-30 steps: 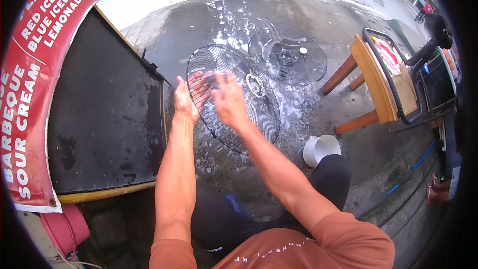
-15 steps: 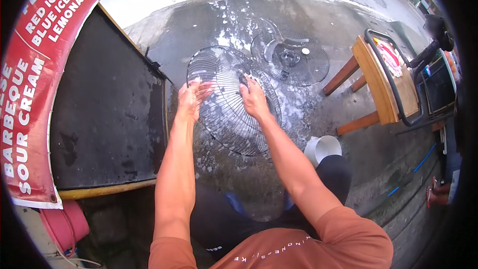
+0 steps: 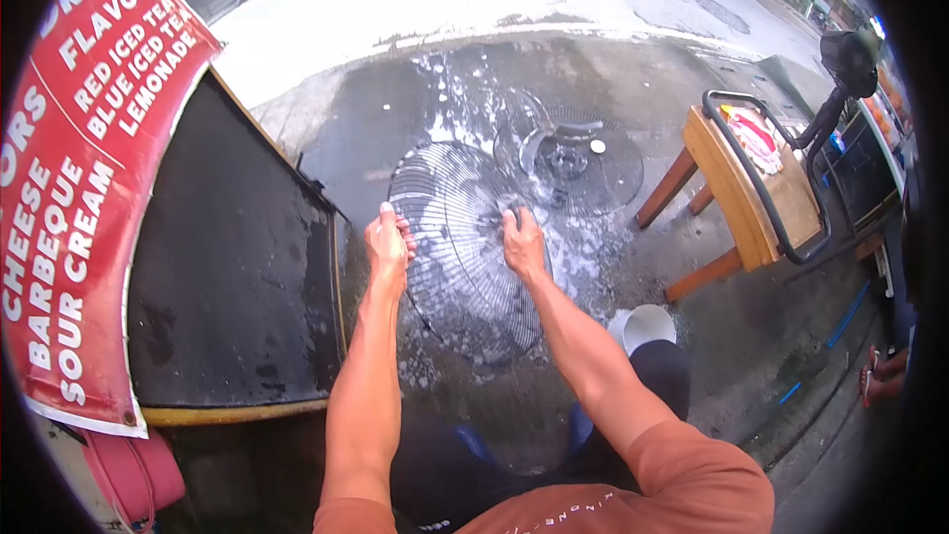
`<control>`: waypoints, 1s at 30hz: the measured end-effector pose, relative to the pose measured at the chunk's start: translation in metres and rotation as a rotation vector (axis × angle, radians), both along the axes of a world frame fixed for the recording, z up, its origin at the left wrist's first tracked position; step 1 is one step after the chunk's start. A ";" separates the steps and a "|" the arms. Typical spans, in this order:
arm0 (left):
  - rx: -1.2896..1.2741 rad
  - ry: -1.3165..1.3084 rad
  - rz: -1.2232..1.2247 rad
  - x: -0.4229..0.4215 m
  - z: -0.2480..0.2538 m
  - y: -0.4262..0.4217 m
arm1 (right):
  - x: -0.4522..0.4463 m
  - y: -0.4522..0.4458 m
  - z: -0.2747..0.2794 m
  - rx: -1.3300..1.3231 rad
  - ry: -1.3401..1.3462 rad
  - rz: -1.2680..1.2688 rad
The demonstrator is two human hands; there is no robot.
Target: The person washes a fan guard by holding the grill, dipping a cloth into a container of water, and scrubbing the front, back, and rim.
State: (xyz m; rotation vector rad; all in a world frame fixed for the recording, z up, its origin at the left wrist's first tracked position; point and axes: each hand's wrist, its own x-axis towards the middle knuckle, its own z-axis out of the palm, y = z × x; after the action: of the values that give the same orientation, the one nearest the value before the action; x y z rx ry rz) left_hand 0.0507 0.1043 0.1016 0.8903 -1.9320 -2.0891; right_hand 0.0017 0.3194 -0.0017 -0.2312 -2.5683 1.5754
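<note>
A round black wire fan grille [image 3: 460, 247] is held up above the wet, soapy pavement. My left hand [image 3: 388, 240] is closed round its left rim. My right hand [image 3: 523, 239] is at the right part of the grille, fingers closed on a small dark scrubber [image 3: 508, 212] that is mostly hidden. Behind it on the ground lies another grille [image 3: 618, 170], with a fan blade [image 3: 532, 150] and a small white round piece [image 3: 597, 146] on it.
A white bucket [image 3: 647, 327] stands by my right knee. To the right is a wooden table [image 3: 736, 193] with a black metal frame. A dark board [image 3: 237, 277] and red banner [image 3: 94, 198] fill the left, above a pink container [image 3: 133, 475]. At far right is a person's foot [image 3: 868, 376].
My right hand has moved from beside my left hand to the right side of the grille. My left hand now grips the rim with fingers curled. The view has tilted upward.
</note>
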 end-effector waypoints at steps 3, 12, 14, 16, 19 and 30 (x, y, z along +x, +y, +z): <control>0.188 0.160 -0.186 -0.005 0.018 -0.010 | -0.001 -0.002 0.007 -0.024 -0.070 -0.104; 0.081 0.087 -0.256 -0.001 0.025 0.007 | -0.010 0.002 0.013 0.143 -0.182 -0.164; 0.007 0.096 -0.209 -0.001 0.025 0.014 | -0.002 0.005 0.028 0.113 -0.133 -0.194; 0.001 0.095 -0.219 -0.003 0.021 0.010 | 0.003 -0.003 0.034 0.108 0.020 -0.294; 0.008 0.088 -0.180 -0.005 0.020 0.013 | 0.030 -0.014 0.085 -0.220 0.014 -0.134; 0.095 0.227 -0.212 -0.003 -0.009 -0.028 | 0.059 -0.086 0.096 -0.073 0.677 0.476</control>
State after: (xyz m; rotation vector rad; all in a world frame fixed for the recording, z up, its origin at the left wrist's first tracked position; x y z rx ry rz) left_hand 0.0481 0.0767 0.0922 0.4538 -1.8921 -2.3005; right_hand 0.0603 0.2333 0.0946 0.8209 -2.1007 1.5154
